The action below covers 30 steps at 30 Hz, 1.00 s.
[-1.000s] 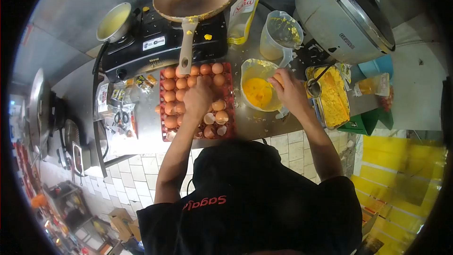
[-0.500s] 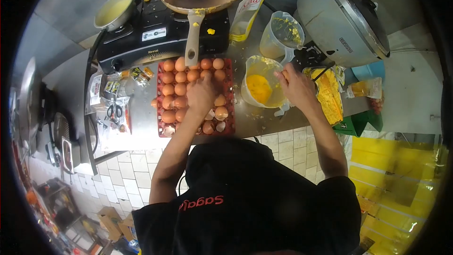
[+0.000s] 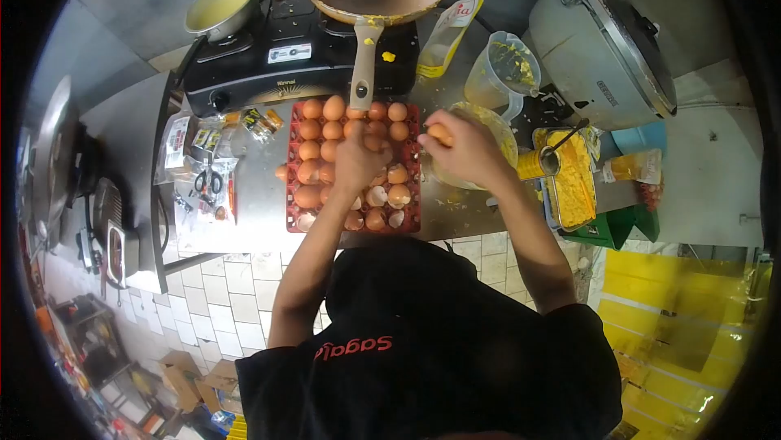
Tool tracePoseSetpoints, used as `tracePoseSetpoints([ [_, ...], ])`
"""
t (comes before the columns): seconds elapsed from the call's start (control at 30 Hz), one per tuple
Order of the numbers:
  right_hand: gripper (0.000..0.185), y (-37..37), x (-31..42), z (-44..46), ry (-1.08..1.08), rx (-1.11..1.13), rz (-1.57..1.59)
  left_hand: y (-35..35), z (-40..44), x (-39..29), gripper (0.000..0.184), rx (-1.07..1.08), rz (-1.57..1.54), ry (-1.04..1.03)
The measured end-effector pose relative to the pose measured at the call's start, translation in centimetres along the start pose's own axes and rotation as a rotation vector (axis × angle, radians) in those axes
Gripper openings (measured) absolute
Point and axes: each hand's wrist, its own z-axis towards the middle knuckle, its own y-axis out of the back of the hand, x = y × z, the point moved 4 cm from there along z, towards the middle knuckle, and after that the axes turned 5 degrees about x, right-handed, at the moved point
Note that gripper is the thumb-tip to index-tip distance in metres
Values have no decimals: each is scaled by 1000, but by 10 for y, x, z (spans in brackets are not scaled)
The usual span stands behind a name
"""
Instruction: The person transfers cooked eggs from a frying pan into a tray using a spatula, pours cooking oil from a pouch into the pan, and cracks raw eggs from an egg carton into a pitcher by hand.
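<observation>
As I read the head view from my remote seat, the right hand (image 3: 470, 153) was clamped on a brown egg (image 3: 441, 133), thumb and fingers closed about the shell with no slack showing. That egg sat by the left side of the plastic jug (image 3: 503, 135); whether it was over the mouth or just outside it, I could not tell. Cracks, if any, were too small to make out.

Left hand (image 3: 362, 165): bent over the red tray (image 3: 414, 165), fingers pointing down among the middle rows. A second egg (image 3: 372, 144) showed right at the fingertips. Knuckles hid the rest, so I could not tell whether those fingers stood apart or had come together on anything.

Handling notes, my judgement only. A thin shell wanted even pressure from several fingers, firm enough against slipping, never a pinch at one spot. I favoured keeping the right hand low and close to the jug, shell fragments clear of its mouth. For the left, a straight lift looked safest: broken shells (image 3: 377, 196) lay near the whole eggs, and the pan handle (image 3: 363, 74) reached over the tray's far edge, where a raised wrist might knock it.
</observation>
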Motion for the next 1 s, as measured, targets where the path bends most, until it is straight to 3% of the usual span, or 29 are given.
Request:
tracePoseSetpoints([
  [0.1,45,-26,10,19,16,189,-125,16,3,32,45,-78,-220,25],
  [0.17,57,-34,15,26,0,275,-192,56,-10,-3,44,-77,-417,195],
  [0.2,74,-32,17,26,2,303,-214,71,-16,-16,44,-90,-533,259],
  [0.23,75,-31,19,25,77,276,-142,78,-21,-20,43,-106,-648,322],
  [0.27,76,-31,21,20,153,252,-69,80,-23,-22,41,-109,-694,260],
  [0.3,77,-33,24,15,228,226,5,82,-27,-30,40,-98,-588,232],
  [0.37,68,-35,31,9,342,124,120,75,-33,-56,39,-70,-378,175],
  [0.4,64,-35,34,5,396,66,176,57,-35,-59,39,-8,-571,208],
  [0.43,59,-33,35,0,447,3,232,40,-30,-64,41,10,-537,17],
  [0.47,42,-23,31,-6,398,-57,261,26,-27,-63,38,32,-529,-4],
  [0.5,39,-16,19,-12,282,-81,325,16,-22,-70,36,54,-523,-26],
  [0.57,33,0,-8,-24,51,-131,454,8,-19,-104,28,171,-819,243],
  [0.6,25,11,-14,-27,146,-334,490,-5,-13,-107,29,206,-874,217],
  [0.73,31,20,-19,-38,212,-543,152,-57,-5,-139,30,187,-780,5],
  [0.83,33,39,-42,-51,87,-621,276,-70,2,-144,28,283,-918,202],
  [0.87,31,40,-47,-53,109,-683,277,-74,4,-145,26,291,-939,206],
  [0.97,34,36,-47,-53,171,-568,226,-95,1,-149,25,332,-923,114],
  [1.0,37,40,-54,-54,136,-594,214,-95,3,-150,26,370,-970,194],
])
